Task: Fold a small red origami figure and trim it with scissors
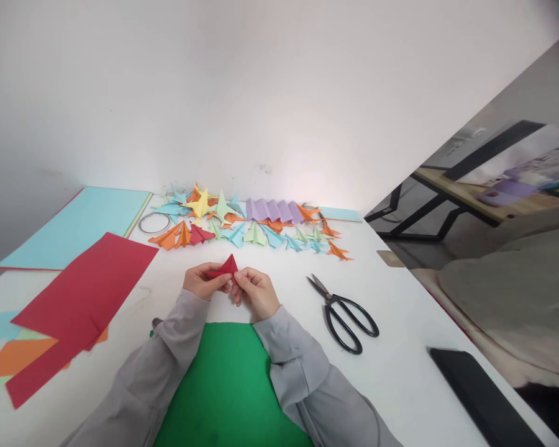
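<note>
Between my two hands is a small piece of folded red paper (230, 264), its pointed tip facing up, held just above the white table. My left hand (202, 280) pinches its left side between thumb and fingers. On the right edge, the thumb and fingers of my right hand (257, 292) are closed. Some of the lower part of the paper is hidden behind my fingers. Under my forearms lies a green sheet (233, 385) at the near edge. Black-handled scissors (342, 313) rest to the right of my right hand, blades slightly apart.
Along the wall lie several folded paper shapes (256, 234) and a pleated purple paper (274, 211). Red paper (93, 285), orange paper (21, 357) and a light blue stack (81, 223) cover the left. A wire coil (154, 223) sits behind; a black object (482, 394) lies right.
</note>
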Demonstrator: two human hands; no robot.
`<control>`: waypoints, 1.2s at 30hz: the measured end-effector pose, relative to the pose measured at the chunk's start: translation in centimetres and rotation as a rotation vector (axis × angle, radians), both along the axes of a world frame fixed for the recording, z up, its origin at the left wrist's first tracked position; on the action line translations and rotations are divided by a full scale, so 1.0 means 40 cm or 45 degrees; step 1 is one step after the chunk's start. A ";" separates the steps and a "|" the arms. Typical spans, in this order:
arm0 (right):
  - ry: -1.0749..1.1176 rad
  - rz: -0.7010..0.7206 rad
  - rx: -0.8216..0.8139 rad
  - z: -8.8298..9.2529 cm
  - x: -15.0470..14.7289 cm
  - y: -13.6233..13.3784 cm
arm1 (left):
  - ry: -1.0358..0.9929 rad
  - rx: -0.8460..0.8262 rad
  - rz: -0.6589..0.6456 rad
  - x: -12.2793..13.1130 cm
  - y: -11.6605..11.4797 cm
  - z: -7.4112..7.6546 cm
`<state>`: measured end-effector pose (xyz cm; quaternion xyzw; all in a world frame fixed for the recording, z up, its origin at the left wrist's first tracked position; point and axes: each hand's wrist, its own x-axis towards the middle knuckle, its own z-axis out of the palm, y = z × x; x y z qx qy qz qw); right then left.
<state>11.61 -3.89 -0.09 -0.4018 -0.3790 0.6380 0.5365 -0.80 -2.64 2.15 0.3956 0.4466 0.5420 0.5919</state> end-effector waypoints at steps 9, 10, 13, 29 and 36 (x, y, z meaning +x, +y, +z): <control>-0.110 -0.027 0.032 0.015 0.000 -0.008 | 0.131 0.056 -0.046 -0.005 -0.003 0.005; -0.130 -0.033 0.040 0.017 -0.001 -0.009 | 0.155 0.069 -0.058 -0.006 -0.004 0.006; -0.150 -0.040 0.045 0.018 -0.004 -0.010 | 0.187 0.080 -0.054 -0.006 -0.005 0.008; -0.198 0.027 0.081 0.017 -0.007 -0.017 | 0.104 -0.083 -0.119 -0.013 -0.001 0.008; -0.079 -0.003 0.087 0.010 -0.003 -0.013 | -0.038 -0.114 -0.158 -0.011 0.006 0.001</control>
